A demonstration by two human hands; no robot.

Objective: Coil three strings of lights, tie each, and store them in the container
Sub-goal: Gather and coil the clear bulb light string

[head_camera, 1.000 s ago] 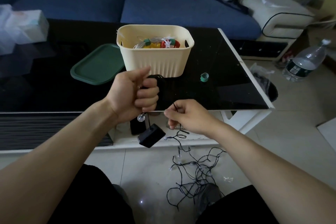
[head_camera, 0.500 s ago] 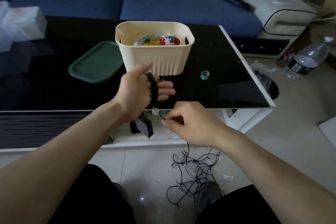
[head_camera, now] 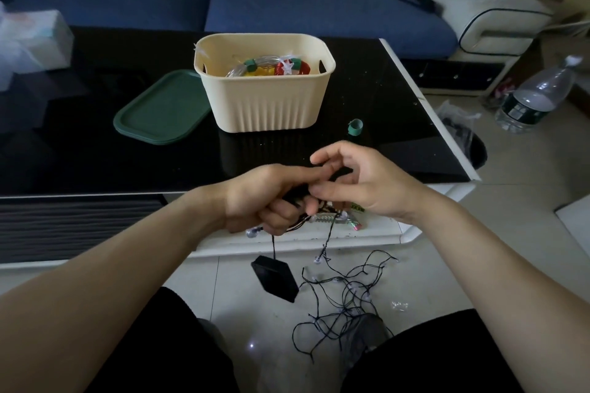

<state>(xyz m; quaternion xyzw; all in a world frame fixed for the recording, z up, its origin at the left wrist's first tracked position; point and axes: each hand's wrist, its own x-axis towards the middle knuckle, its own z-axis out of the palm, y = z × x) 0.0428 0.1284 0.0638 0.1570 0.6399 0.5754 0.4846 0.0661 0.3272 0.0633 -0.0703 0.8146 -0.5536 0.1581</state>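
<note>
While our left hand (head_camera: 265, 198) keeps its fingers (head_camera: 281, 217) curled round the black coil (head_camera: 295, 198) we are building, our right hand (head_camera: 360, 182) meets it from the right, thumb and fingertips pinching the wire just beside the coil, the other fingers loosely spread. Both hands sit together over the near edge of the bench (head_camera: 95, 153).

From the coil two strands drop: one short, straight down to the black battery box (head_camera: 276, 279) dangling below the left hand; the other down and to the right into the loose string of lights (head_camera: 344, 300) tangled on the floor between our knees. So the slack lies below and right of the fingers, its run roughly vertical, and the right hand is the nearer one to feed it up, we judge.

Further out on the bench stands the cream container (head_camera: 268, 105), with coloured bundles already inside, the green lid (head_camera: 159, 108) to its left and a small green tie (head_camera: 355, 127) to its right.
</note>
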